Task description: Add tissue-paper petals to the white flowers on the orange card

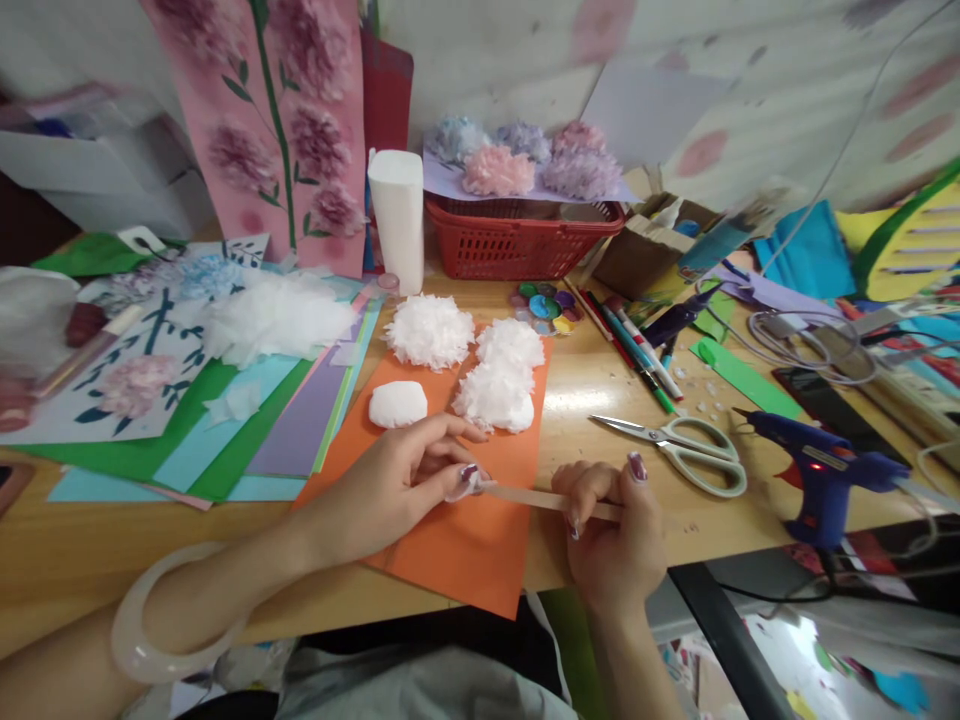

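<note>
My left hand (412,480) pinches a small piece of white tissue (466,484) at the tip of a thin pale stick (525,495). The stick's other end is gripped in the closed fingers of my right hand (615,530). Both hands are over or beside an orange sheet (480,555) near the table's front edge. Just beyond my left hand lies a smooth white oval pad (397,404). Fluffy white tissue pompoms, one at the back (429,330) and a joined pair to the right (496,390), rest on the orange sheet.
Scissors (675,445) and a blue glue gun (817,470) with a lit red light lie right. Coloured papers (292,420) and a heap of white tissue (281,315) are left. A red basket (517,245), a white paper roll (397,220) and pens (637,350) stand or lie behind.
</note>
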`<state>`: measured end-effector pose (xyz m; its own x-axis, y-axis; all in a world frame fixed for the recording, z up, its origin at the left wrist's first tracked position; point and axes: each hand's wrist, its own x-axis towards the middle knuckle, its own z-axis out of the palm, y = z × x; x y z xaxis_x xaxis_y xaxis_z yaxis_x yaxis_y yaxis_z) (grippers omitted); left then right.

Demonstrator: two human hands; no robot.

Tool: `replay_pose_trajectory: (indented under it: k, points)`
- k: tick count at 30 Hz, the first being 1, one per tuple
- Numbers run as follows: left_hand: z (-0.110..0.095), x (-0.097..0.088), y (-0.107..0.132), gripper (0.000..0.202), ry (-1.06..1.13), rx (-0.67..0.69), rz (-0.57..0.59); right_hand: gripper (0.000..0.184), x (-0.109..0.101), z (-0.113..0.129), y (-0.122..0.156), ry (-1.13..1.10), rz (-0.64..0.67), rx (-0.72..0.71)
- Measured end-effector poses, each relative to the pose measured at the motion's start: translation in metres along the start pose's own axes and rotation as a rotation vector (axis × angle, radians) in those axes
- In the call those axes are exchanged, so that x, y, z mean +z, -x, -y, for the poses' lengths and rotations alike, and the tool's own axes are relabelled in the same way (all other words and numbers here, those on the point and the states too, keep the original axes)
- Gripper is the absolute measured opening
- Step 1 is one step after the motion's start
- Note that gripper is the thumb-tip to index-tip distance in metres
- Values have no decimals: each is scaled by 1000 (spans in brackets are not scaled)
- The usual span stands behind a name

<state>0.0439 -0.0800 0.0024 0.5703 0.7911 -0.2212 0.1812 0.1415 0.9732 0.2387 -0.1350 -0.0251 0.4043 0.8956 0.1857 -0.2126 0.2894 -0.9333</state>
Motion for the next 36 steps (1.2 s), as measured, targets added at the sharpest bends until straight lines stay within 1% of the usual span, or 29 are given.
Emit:
replay_pose_trajectory:
  k: [5, 10, 16, 20, 25, 28, 33, 34, 36]
  points:
    - [3, 0, 0, 24, 25, -1, -28, 65, 1, 1, 0, -12, 25, -15]
    - [6, 1, -2, 34, 93, -30, -21, 67, 2, 3, -1, -14, 42, -18]
    - [5, 4, 0, 33, 77, -1, -22, 67, 2, 2, 1, -26, 41, -4]
    - [4, 2, 1, 34, 70, -10, -4, 66, 3, 2, 1, -16, 3, -15]
    - [0, 0, 1, 29, 129, 6, 36, 63, 3, 1, 1, -4, -28, -10]
    - [2, 0, 0, 34, 148, 13, 34, 63, 1, 1, 1, 5, -31, -12]
    - [8, -1, -1, 39, 171, 37, 33, 63, -2, -1, 0, -28, -179, -102]
    - [9, -1, -1, 40, 175, 40, 34, 62, -2, -1, 0, -26, -193, -99]
    - [10, -1, 0, 41, 182, 43, 36, 62, -2, -2, -1, -15, -178, -61]
